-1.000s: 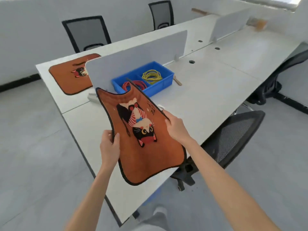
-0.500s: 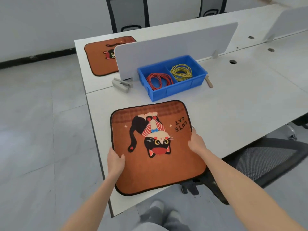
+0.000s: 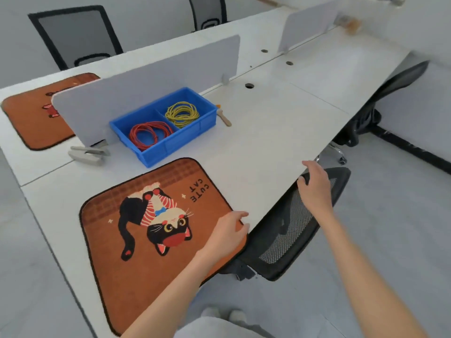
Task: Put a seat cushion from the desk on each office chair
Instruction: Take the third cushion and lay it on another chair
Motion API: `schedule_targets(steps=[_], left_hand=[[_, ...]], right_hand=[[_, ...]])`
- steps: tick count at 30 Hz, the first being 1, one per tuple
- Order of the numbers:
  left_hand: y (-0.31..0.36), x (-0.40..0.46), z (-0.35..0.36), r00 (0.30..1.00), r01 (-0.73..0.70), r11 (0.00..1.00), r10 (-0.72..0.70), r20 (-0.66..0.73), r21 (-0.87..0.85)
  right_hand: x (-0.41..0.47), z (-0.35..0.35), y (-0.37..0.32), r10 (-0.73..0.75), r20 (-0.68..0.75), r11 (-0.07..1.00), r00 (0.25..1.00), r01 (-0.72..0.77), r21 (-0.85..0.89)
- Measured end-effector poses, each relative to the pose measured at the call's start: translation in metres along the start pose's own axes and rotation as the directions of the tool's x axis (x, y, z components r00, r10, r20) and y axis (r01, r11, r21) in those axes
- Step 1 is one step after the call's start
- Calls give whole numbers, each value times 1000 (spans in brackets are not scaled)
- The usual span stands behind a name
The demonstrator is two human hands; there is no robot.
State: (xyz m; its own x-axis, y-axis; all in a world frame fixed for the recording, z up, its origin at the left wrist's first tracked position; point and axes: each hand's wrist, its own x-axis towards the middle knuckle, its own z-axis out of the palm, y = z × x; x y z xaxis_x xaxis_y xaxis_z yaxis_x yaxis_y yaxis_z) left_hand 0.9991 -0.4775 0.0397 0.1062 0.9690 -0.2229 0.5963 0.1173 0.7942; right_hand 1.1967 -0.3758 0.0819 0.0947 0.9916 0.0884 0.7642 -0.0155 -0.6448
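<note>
Cat-print seat cushion (image 3: pixel 156 230) lies flat on the white counter (image 3: pixel 268 132), lower centre of frame, near edge hanging slightly over. Left hand (image 3: pixel 229 231) rests on the cushion's right edge, fingers relaxed and straight, not clamped. Right hand (image 3: pixel 316 185) grips the top of the black mesh office chair (image 3: pixel 288 230) backrest, tucked under the counter at centre right.

Step in hand, likely: pulling the chair out to free its seat. Next move calls for dragging it clear of the counter, then lifting the cushion across.

Second cushion (image 3: pixel 31 118) sits upper left behind the grey divider (image 3: pixel 151 86); blue bin (image 3: pixel 175 140) holds wire coils.
</note>
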Motion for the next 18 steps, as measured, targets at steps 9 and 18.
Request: schedule_targets(steps=[9, 18], left_hand=[[44, 4, 82, 877, -137, 984, 66, 476, 116], [49, 21, 104, 904, -112, 988, 55, 425, 110]], right_hand=[[-45, -6, 86, 697, 377, 218, 610, -681, 699], [-47, -4, 85, 622, 504, 16, 599, -653, 757]])
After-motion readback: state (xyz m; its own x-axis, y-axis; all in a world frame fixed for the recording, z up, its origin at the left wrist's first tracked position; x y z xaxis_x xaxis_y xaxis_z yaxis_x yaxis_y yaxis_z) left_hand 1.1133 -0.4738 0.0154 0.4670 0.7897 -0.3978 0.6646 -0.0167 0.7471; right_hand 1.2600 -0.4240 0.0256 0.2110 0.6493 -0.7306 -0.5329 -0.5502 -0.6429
